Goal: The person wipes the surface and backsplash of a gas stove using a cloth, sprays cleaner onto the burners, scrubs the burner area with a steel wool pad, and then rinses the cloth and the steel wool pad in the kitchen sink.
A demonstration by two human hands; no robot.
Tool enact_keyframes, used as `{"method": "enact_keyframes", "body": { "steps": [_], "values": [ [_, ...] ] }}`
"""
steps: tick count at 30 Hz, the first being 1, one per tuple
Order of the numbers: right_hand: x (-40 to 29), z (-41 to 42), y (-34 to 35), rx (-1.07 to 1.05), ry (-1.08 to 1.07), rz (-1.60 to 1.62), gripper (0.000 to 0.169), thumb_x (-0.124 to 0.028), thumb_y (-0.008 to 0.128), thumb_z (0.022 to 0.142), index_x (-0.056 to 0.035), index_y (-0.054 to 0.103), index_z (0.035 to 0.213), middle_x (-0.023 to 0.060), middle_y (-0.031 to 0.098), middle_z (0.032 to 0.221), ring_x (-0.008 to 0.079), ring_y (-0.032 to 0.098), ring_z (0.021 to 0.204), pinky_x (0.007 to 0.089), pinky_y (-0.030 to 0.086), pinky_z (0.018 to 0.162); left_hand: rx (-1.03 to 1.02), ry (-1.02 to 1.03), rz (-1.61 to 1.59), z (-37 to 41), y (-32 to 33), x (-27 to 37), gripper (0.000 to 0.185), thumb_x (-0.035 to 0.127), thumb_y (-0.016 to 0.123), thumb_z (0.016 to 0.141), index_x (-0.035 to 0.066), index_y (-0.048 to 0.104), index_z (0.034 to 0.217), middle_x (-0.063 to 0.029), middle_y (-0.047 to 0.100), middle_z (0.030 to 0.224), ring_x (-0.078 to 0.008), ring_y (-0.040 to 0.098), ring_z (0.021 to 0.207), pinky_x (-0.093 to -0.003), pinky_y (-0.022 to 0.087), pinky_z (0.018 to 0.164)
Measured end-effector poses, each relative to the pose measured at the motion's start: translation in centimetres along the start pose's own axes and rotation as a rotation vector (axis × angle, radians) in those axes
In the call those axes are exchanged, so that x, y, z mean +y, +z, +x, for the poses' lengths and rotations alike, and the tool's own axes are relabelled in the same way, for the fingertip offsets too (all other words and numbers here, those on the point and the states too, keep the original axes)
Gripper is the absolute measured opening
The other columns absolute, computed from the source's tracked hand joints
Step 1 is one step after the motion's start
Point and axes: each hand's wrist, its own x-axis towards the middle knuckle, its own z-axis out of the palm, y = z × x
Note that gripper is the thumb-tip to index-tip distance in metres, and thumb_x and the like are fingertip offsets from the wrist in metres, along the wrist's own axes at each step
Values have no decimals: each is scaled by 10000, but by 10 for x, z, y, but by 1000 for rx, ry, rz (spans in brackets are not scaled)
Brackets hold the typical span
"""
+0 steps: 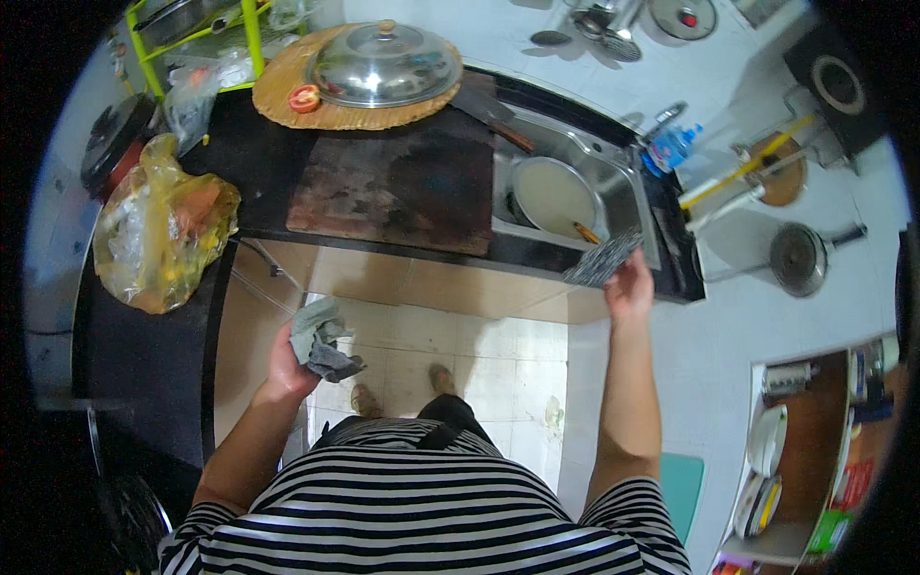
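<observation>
Crumpled in my left hand (291, 363) is a grey-green cloth (323, 341), held above the floor in front of the counter. My right hand (630, 284) grips a dark, streaked cloth (605, 260) at the near right edge of the sink. Inside the steel sink (624, 194) stands a round metal basin (555, 192) of cloudy liquid, with a wooden handle (586, 232) at its near rim. A cleaver with a wooden handle (512, 136) lies across the sink's left rim, beside a dark, stained board (392, 190).
A domed lid (384, 68) and a cut tomato (304, 99) rest on a round woven mat (277, 93). A yellow plastic bag (162, 230) sits on the left counter. A blue bottle (668, 149) stands by the faucet (665, 118). Pans hang on the right wall.
</observation>
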Motion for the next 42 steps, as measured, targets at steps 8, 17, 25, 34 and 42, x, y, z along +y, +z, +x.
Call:
{"method": "enact_keyframes", "body": {
  "steps": [8,17,25,34,42],
  "values": [
    [137,53,70,-546,-93,-750,292,-187,549,896,-54,536,1156,53,573,1134,152,556,979,263,449,768,114,144,-196,-19,49,-12,466,407,434,896,63,541,1192,-107,604,1131,-261,566,1021,-409,417,930],
    [255,-149,172,-2141,219,-718,475,23,601,790,-8,465,1244,114,569,1115,240,532,1064,311,405,933,482,306,-252,-110,65,-92,445,423,492,897,89,554,1185,-93,621,1118,-245,601,983,-413,467,879],
    [266,-313,166,-1458,1619,-564,160,-245,458,951,-102,514,997,21,496,683,129,446,550,351,464,645,563,690,-494,-262,7,-197,398,370,558,884,93,552,1170,-107,614,1055,-219,616,938,-384,515,817],
    [269,-567,107,-2299,1207,-1005,244,-111,643,816,-50,531,1025,11,581,826,90,536,647,242,438,543,1105,1177,-532,-454,-73,-353,118,113,639,827,63,590,922,-19,596,848,-116,563,799,-254,473,711],
    [269,-710,43,-2736,1084,-1067,252,-180,654,825,-1,590,990,34,611,876,112,562,790,265,458,716,1505,1584,-348,-564,-74,-386,154,84,633,835,62,560,969,14,553,875,-68,494,799,-204,411,729]
  ]
}}
